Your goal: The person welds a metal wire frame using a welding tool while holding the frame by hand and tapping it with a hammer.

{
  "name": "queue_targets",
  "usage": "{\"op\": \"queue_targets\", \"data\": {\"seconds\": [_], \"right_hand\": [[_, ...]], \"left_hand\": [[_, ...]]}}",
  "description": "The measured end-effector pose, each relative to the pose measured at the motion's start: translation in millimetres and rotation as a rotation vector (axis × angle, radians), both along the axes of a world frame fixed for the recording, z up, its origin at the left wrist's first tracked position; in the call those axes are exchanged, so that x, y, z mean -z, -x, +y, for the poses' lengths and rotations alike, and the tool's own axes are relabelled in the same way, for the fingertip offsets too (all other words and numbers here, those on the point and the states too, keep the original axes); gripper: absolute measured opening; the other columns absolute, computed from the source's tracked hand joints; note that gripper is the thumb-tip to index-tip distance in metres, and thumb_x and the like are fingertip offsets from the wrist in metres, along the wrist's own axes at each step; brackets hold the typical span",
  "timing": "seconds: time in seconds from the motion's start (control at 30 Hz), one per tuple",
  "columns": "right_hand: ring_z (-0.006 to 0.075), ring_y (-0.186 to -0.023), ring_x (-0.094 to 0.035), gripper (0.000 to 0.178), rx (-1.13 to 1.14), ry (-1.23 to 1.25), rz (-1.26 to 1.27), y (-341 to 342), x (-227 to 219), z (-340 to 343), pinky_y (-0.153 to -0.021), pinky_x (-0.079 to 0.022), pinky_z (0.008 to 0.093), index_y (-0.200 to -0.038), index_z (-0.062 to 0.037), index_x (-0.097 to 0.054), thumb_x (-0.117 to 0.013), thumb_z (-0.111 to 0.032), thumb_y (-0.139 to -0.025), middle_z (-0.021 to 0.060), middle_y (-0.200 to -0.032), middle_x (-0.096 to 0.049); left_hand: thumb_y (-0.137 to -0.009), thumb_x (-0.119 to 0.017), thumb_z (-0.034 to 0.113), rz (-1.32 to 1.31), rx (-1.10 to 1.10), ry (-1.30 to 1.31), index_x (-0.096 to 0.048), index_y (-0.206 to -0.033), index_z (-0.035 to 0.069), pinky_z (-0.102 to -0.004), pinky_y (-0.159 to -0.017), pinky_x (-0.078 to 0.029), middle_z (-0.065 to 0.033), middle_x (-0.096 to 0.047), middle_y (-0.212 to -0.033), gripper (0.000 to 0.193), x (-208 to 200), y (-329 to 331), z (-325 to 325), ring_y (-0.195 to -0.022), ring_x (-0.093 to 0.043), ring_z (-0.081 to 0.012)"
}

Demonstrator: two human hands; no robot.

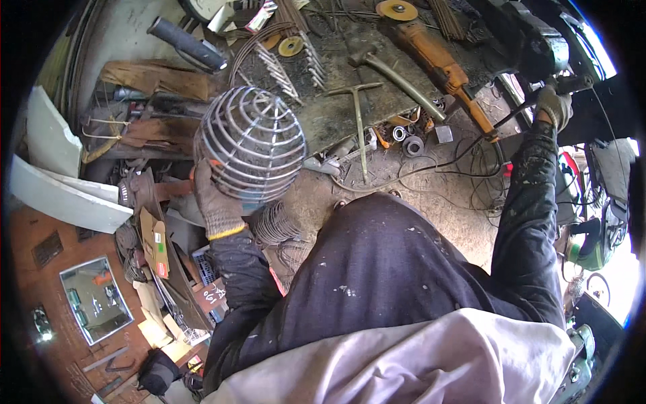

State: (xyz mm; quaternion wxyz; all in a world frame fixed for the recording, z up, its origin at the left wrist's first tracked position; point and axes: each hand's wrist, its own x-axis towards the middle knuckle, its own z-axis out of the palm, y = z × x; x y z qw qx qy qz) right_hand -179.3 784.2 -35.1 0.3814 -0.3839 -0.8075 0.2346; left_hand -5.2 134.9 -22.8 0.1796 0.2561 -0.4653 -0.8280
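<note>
My left hand (pixel 214 195), in a grey knit glove with a yellow cuff, is closed on the lower left side of a rounded wire cage (pixel 273 143). The cage is made of welded rings and curved ribs, and it is held up in front of the bench. At the far right my right hand (pixel 555 108), also gloved, is wrapped round a dark welding electrode holder (pixel 575 83). From the holder's end hangs a thin rod, and a black cable runs back from the hand. Close behind that hand stands a bench vise (pixel 548 50).
On the dark workbench (pixel 330 121) lie a hammer (pixel 404 84), an orange angle grinder (pixel 437 64), a T-shaped metal bar (pixel 358 114), and yellow discs (pixel 397 9). Cables cross the floor (pixel 431 182). Coiled wire (pixel 274 225) and white curved panels (pixel 74 195) are at the left.
</note>
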Motion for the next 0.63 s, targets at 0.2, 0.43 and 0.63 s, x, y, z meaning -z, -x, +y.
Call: {"op": "queue_targets", "data": {"seconds": [0.2, 0.43, 0.63], "right_hand": [[0.0383, -0.114, -0.057, 0.082, 0.137, 0.045, -0.117, -9.0, -2.7, -13.7, -0.096, -0.044, 0.0436, -0.127, -0.0007, -0.055, -0.067, -0.061, -0.073, 0.0258, -0.118, -0.061], [0.0268, -0.103, -0.062, 0.066, -0.247, 0.043, 0.197, -62.2, 35.4, -96.1, -0.091, -0.047, 0.036, -0.131, 0.0009, -0.051, -0.07, -0.039, -0.082, 0.0189, -0.114, -0.063], [0.0268, -0.116, -0.06, 0.068, -0.684, 0.191, -0.772, -71.1, 19.9, -128.3, -0.099, -0.043, 0.0356, -0.135, -0.0114, -0.053, -0.064, -0.055, -0.083, 0.0165, -0.126, -0.061]], "left_hand": [[-0.079, -0.072, 0.024, -0.074, 0.086, -0.088, -0.055, -0.128, 0.006, -0.0426, -0.096, -0.049, -0.0098, -0.057, -0.127, 0.055, 15.1, 15.0, -28.6, -0.113, -0.057, -0.0259], [-0.082, -0.07, 0.033, -0.114, 0.13, 0.148, -0.053, -0.129, 0.005, -0.045, -0.094, -0.05, -0.0125, -0.056, -0.131, 0.058, 51.1, 28.0, -62.5, -0.113, -0.058, -0.0297], [-0.081, -0.071, 0.042, -0.19, 0.148, -0.012, -0.047, -0.136, 0.007, -0.0467, -0.102, -0.044, -0.0113, -0.048, -0.141, 0.07, 42.5, 32.7, -56.7, -0.122, -0.051, -0.0294]]}}
